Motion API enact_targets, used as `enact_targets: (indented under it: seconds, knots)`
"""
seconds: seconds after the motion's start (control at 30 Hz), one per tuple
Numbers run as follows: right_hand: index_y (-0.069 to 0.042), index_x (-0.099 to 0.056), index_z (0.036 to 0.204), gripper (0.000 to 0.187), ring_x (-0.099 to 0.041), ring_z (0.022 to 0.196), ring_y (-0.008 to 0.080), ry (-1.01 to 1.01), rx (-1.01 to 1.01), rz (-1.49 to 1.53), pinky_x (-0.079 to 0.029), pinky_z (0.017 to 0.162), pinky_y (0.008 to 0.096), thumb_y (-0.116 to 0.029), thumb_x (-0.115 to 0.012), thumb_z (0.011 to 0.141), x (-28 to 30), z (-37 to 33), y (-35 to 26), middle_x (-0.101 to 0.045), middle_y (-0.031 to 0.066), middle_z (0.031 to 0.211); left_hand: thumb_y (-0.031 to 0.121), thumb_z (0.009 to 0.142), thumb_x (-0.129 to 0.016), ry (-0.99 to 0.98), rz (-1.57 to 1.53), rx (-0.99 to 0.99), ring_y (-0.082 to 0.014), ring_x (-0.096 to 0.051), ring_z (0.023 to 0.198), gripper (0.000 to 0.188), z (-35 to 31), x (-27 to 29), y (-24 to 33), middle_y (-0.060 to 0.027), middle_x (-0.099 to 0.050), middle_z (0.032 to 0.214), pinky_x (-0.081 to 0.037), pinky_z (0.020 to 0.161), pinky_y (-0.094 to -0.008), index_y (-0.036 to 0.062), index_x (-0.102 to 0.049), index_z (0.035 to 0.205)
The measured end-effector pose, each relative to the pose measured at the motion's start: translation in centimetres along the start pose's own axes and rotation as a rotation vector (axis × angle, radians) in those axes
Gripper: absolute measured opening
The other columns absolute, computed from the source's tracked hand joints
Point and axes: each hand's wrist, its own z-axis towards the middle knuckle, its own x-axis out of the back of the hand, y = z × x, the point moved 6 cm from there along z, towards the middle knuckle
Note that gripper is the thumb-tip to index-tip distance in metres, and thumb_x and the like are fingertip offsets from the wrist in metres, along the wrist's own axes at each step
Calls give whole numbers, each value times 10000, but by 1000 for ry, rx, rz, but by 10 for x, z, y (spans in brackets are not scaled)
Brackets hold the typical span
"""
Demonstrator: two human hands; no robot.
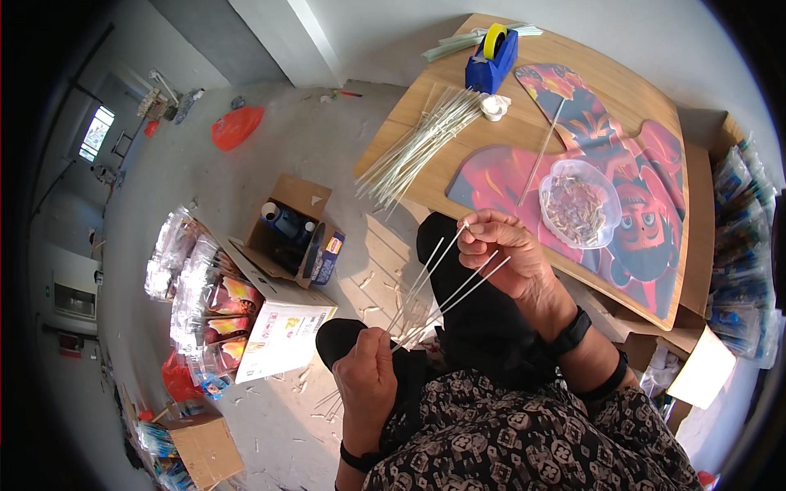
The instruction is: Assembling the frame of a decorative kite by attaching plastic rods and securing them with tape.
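My left hand (366,378) is closed in a fist around several thin whitish sticks (453,303) above my lap. They fan up and to the right, and their lower ends come out below the fist. My right hand (509,252) pinches the upper tip of one stick between thumb and fingertips. A tiny white bit shows at that tip, too small to make out. Beyond my right hand, a clear plastic bowl (612,196) of small pale pieces stands on a colourful printed mat (499,176). A single stick (542,155) lies on the mat beside the bowl.
A loose pile of pale sticks (422,147) overhangs the wooden table's (409,98) left edge. Behind it are a blue tape dispenser (492,72) and a small white item (494,107). Cartons (282,331) with packaged goods stand on the floor left; hanging packets (741,245) are right.
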Motion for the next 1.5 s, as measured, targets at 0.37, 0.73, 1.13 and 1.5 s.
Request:
enact_targets:
  seconds: [0.37,0.73,1.13,1.5]
  knots:
    - [90,-626,839,127,-404,512,93,-49,-279,-43,-307,440,226,45,-634,720,8,-5,1,-511,91,640,21,885,-556,19,68,-181,-259,-515,467,27,0,0,10,-142,-542,613,-375,448,-327,-4,-552,874]
    - [30,-677,892,198,-567,589,61,-257,-358,-711,-437,486,172,-76,-725,732,-9,-24,23,-632,40,694,39,906,-529,-77,-51,36,-306,-528,454,62,-2,-11,5,-162,-516,566,-367,429,-345,6,-530,854]
    - [10,-603,734,100,-601,779,392,792,357,-2293,-482,686,448,-89,-595,719,121,-1,-193,-624,210,791,44,910,-528,-89,-68,44,-295,-507,454,70,-1,-13,1,-160,-517,593,-364,431,-338,-1,-525,857]
    - [36,-635,871,224,-604,906,390,687,58,-2453,-468,792,465,-166,-597,782,117,4,-176,-629,243,938,72,921,-503,-45,-68,50,-134,-441,463,103,0,-10,-5,-72,-470,577,-344,448,-286,10,-531,844]
